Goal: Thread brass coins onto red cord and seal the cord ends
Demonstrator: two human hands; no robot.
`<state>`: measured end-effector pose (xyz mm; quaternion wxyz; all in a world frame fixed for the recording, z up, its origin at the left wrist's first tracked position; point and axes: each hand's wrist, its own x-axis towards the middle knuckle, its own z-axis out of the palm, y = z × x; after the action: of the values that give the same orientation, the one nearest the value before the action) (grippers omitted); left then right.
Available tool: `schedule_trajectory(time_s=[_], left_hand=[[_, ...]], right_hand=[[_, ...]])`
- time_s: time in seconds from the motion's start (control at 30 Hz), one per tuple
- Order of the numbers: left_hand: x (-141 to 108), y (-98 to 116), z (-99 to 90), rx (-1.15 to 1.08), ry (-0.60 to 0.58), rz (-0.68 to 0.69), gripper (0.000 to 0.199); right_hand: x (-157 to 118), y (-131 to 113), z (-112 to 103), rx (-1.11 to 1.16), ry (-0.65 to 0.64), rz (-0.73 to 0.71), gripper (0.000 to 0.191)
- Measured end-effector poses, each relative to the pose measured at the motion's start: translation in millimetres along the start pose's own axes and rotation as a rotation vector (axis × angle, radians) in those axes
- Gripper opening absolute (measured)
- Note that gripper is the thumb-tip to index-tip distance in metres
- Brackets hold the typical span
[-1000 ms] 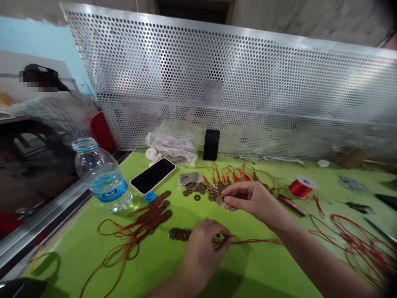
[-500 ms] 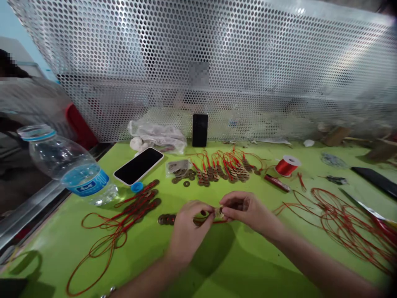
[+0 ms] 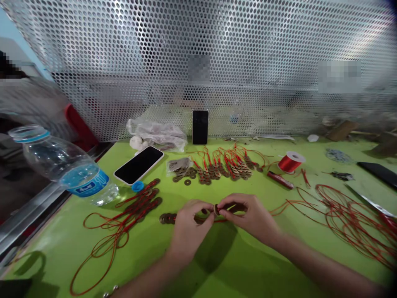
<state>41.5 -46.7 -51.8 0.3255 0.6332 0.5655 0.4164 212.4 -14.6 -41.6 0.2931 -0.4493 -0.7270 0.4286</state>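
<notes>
Between my two hands, low over the green table (image 3: 248, 269), a small round coin (image 3: 216, 209) is pinched at its edges. My left hand (image 3: 194, 225) grips its left side with thumb and forefinger. On its right side the fingers of my right hand (image 3: 248, 213) are closed, with a bit of red cord at the fingertips. A row of overlapping coins (image 3: 167, 218) on red cord lies just left of my left hand and passes behind it. Farther back are bunches of coins with red loops (image 3: 235, 167) and loose coins (image 3: 187, 182).
At the left stand a tilted water bottle (image 3: 83, 178), a white-edged phone (image 3: 139, 164) and corded coin strings (image 3: 139, 207). To the right lie a red ribbon spool (image 3: 290, 162), a red lighter (image 3: 280, 180), tangled red cord (image 3: 338, 219) and scissors (image 3: 369, 200). A phone (image 3: 200, 127) stands against the mesh.
The coin between my fingertips has turned from showing its face to nearly edge-on. My right fingertips have shifted slightly left, closer to my left ones.
</notes>
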Motion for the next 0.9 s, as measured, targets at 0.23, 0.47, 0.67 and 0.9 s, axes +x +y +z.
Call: schedule_trajectory(time_s=[0.23,0.47,0.67,0.9], left_hand=[[-1.1,-0.7,2.7,0.081,-0.008,0.074,0.01],[-4.3,1.1,-0.5,0.202,-0.052,0.195,0.025],[-4.1,3.3,-5.5,0.283,-0.058,0.174,0.011],[1.8,4.5,-15.5,0.383,-0.034,0.132,0.008]], right_hand=[[-0.3,1.0,3.0,-0.027,0.03,-0.033,0.01],[0.4,5.4,5.9,0.07,-0.001,0.023,0.007],[0.1,9.3,4.7,0.144,-0.024,0.088,0.009],[1.6,24.2,7.5,0.334,0.009,0.095,0.02]])
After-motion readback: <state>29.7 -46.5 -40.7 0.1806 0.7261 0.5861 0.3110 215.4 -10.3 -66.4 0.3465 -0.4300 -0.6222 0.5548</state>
